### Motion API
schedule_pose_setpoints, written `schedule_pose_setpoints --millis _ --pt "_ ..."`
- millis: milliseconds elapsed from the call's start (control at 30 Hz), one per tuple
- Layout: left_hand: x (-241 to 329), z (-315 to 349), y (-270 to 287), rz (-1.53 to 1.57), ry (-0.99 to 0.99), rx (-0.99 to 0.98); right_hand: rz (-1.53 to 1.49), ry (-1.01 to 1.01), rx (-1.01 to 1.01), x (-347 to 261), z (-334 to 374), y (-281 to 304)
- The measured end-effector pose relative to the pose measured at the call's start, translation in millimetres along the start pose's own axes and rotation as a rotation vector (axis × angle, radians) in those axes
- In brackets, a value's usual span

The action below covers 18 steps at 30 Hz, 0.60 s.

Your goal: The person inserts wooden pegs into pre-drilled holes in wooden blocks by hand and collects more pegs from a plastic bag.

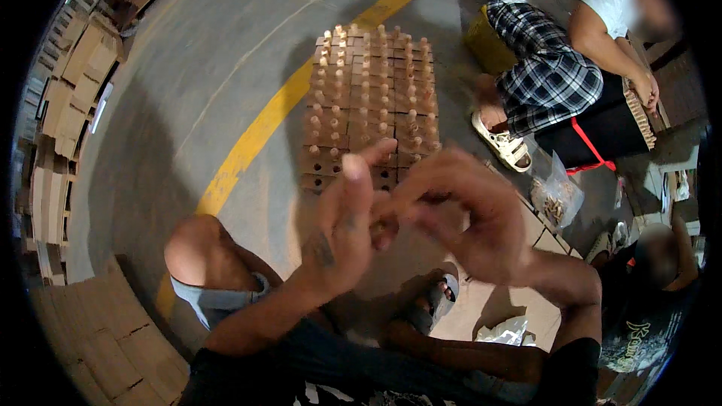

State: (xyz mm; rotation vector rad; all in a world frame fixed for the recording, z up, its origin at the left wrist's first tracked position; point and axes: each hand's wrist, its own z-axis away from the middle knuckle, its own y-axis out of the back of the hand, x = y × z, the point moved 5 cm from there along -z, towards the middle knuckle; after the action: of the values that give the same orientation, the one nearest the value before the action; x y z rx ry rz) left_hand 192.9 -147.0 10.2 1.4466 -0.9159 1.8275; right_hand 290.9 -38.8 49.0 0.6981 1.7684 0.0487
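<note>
My left hand (342, 229) is raised before my lap, thumb up, index finger reaching right and the lower fingers curled in. My right hand (477, 214) meets it, its fingers bent into a pinch and smeared by motion. Whatever lies between the fingertips is too small or hidden to name. Beyond the hands, a block of brown cardboard boxes (326, 134) stands on the floor. Rows of small, pale wooden peg-like pieces (364, 84) stick up from holes in its top. Dark open holes (317, 168) show in the nearest rows.
A person (553, 60) sits at the upper right beside a black box with a red strap (590, 146). A clear plastic bag (556, 194) of small pale pieces lies nearby. Another person (650, 286) is at the right. Stacked cardboard (75, 68) lines the left; a yellow line (263, 124) crosses the floor.
</note>
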Motion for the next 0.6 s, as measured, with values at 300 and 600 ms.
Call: schedule_pose_setpoints --millis 300,600 --pt "9.6 -16.0 23.9 0.174 0.08 0.121 0.271 -0.22 0.117 31.4 1.5 35.7" --pt "9.4 -21.4 23.8 0.155 0.105 0.056 0.743 0.4 0.023 20.4 8.3 13.1"
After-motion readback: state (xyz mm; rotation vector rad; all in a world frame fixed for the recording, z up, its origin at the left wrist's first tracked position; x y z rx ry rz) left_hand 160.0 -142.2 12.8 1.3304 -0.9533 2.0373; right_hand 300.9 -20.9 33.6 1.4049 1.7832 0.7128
